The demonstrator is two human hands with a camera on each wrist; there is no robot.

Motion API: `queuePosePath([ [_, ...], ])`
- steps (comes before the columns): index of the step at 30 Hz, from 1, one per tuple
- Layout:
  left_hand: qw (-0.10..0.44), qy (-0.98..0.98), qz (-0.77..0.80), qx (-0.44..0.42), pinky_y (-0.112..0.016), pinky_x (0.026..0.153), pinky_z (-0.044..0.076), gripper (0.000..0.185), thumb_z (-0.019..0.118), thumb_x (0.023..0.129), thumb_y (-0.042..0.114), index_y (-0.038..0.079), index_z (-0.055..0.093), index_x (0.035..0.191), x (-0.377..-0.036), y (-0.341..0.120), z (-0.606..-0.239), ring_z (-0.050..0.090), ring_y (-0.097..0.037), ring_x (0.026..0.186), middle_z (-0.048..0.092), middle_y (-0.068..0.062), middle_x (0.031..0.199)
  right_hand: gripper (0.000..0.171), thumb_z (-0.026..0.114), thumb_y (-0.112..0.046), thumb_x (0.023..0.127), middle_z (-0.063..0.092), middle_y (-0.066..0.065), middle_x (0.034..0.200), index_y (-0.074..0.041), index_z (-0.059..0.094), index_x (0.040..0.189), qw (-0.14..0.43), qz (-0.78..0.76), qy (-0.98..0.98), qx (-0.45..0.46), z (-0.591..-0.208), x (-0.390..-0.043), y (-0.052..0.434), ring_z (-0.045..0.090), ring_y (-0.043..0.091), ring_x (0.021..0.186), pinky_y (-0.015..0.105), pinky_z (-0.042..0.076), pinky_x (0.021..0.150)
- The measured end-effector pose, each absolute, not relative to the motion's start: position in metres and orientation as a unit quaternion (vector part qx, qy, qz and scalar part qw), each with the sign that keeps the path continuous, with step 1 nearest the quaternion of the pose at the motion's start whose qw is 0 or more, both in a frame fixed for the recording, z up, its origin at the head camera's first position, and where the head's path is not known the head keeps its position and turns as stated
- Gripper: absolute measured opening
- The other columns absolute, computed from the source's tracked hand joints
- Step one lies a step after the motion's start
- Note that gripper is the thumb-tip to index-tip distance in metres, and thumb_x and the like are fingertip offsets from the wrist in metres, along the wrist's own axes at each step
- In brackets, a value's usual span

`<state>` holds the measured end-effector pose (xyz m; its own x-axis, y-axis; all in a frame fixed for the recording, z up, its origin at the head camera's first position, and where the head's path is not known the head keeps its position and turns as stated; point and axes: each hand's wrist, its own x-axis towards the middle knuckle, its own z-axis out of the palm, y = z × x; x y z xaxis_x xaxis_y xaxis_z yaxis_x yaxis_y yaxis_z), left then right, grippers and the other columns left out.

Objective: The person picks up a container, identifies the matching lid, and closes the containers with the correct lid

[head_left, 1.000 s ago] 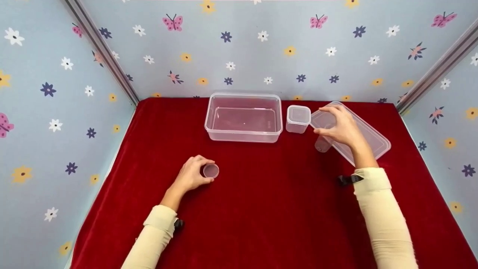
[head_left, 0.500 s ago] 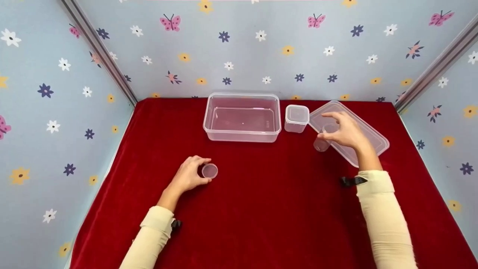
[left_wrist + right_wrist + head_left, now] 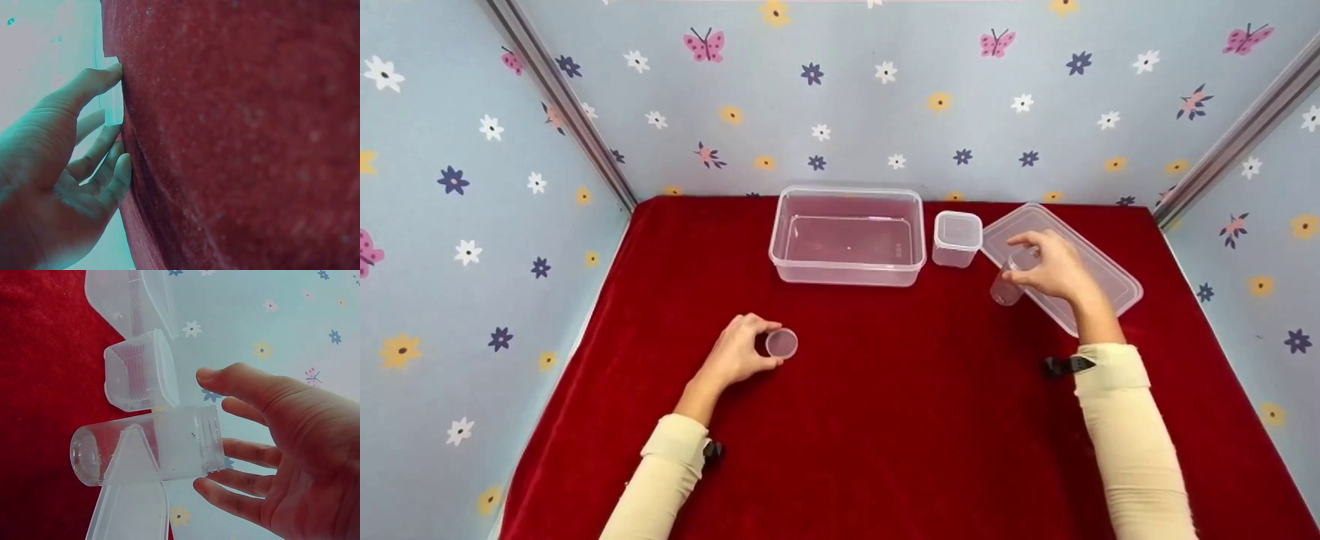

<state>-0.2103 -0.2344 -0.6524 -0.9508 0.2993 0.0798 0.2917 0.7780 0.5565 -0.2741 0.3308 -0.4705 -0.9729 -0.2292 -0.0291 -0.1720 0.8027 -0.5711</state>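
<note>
**Two hands, a small cap and an open jar on a red cloth**

A booth of pale blue wallpaper [image 3: 885, 112] printed with flowers and butterflies encloses a table under a deep red velvet cloth [image 3: 885, 420]; at the back of the cloth stands a large clear rectangular plastic tub [image 3: 847, 238], uncovered; to its right lies its flat clear rectangular lid [image 3: 1099, 277], set at an angle; between tub and lid stands a small clear square plastic box with its lid on [image 3: 958, 238].

The clear cylindrical plastic jar [image 3: 1011, 276] is at the near left edge of the flat lid, tilted, its threaded open mouth up toward the right hand [image 3: 1054, 268] and its base down toward the cloth; the long axis runs from the fingers down and to the left; the right hand's thumb and fingers curl round the jar's neck, the wrist view showing the mouth [image 3: 208, 439] between them, so this hand grasps it.

The small round clear plastic cap [image 3: 781, 343] sits on the cloth well apart from the jar, to the near left; the left hand [image 3: 739, 352] curls round it, thumb and fingers at its rim.

The jar lies by the right hand; the cap lies by the left.
</note>
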Motion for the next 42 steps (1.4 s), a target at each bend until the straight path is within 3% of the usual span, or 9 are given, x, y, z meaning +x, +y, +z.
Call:
queuePosePath([
  [15,-0.007,0.930,0.334,0.152,-0.056,0.102,0.056,0.060,0.102,0.074,0.023,0.010,0.083,0.130,-0.200,-0.228,-0.636,0.066,-0.036,0.114,0.078,-0.013,0.121,0.051,0.086,-0.011,0.091,0.061,0.038,0.133,0.002,0.071,0.139,0.022,-0.286,0.953,-0.096,-0.481,-0.274,0.330,0.062,0.059,0.128,0.072,0.049,0.108],
  [35,-0.002,0.942,0.298,0.156,-0.054,0.103,0.059,0.061,0.102,0.076,0.030,0.015,0.083,0.132,-0.210,-0.233,-0.655,0.068,-0.033,0.116,0.079,-0.009,0.124,0.049,0.080,-0.004,0.091,0.060,0.037,0.134,0.001,0.070,0.139,0.024,-0.292,0.951,-0.098,-0.476,-0.274,0.328,0.062,0.059,0.130,0.074,0.049,0.112],
  [42,-0.003,0.938,0.310,0.153,-0.056,0.104,0.058,0.062,0.103,0.075,0.027,0.012,0.083,0.131,-0.207,-0.232,-0.648,0.068,-0.035,0.116,0.078,-0.012,0.123,0.049,0.081,-0.005,0.092,0.059,0.037,0.135,0.000,0.070,0.139,0.025,-0.290,0.951,-0.101,-0.470,-0.273,0.325,0.062,0.057,0.130,0.074,0.048,0.113],
])
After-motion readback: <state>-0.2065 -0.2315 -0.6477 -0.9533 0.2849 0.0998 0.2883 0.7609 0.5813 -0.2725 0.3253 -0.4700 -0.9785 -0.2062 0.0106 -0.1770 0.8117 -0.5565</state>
